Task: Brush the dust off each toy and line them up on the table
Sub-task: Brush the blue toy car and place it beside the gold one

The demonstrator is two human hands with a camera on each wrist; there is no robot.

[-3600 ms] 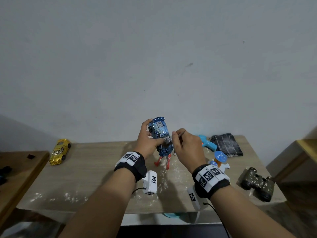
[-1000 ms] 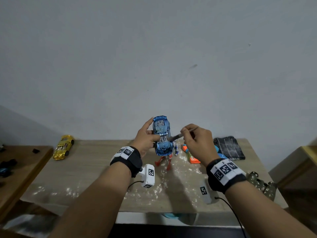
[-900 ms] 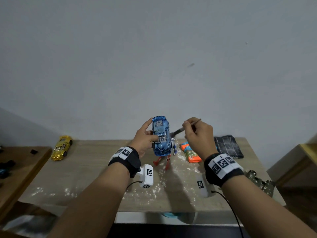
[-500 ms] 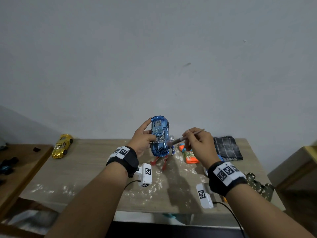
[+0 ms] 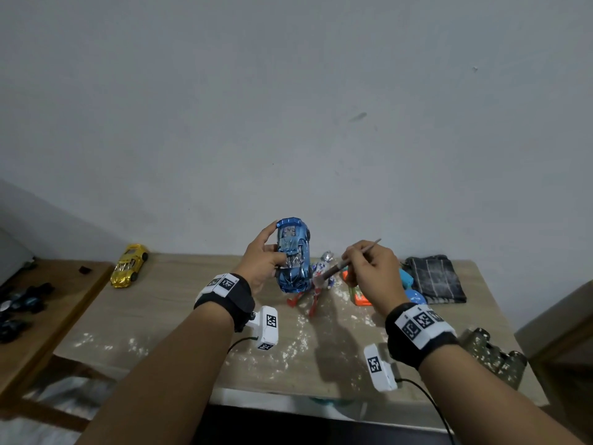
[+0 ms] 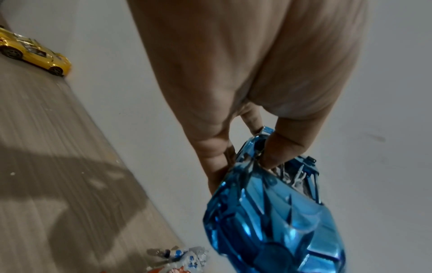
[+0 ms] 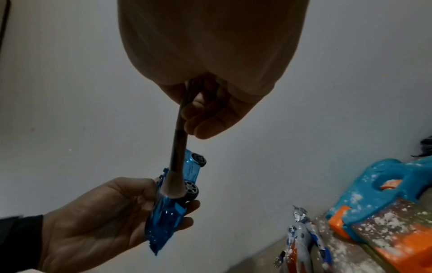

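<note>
Head view shows the left hand (image 5: pixel 261 263) raised above the worktop (image 5: pixel 167 303), its thumb and fingers curled around a shiny blue toy car (image 5: pixel 293 256) held nose-down, roof toward the camera. The right hand (image 5: pixel 372 274) pinches a thin brush (image 5: pixel 349 261) between thumb and fingers, the handle pointing up and to the right, the pale bristle tip touching the car's lower right side. From the right wrist view, the bristles (image 7: pixel 171 188) press against the car's flank just beside a wheel, with the left palm cupping the far side of the car. From the left wrist view, the thumb (image 6: pixel 287 146) rests on the car's open top.

Behind the car, a small silver, blue and red action figure (image 5: pixel 322 277) stands on the worktop, speckled with white powder. Just beside it on the right lies a blue and orange toy gun (image 7: pixel 383 206), also dusted white. A gold toy car (image 5: pixel 129 264) sits well apart at the far left corner. A folded dark checked cloth (image 5: pixel 436 279) lies at the far right, and camouflage binoculars (image 5: pixel 491 358) sit near the right front edge. White powder is scattered across the wood.
</note>
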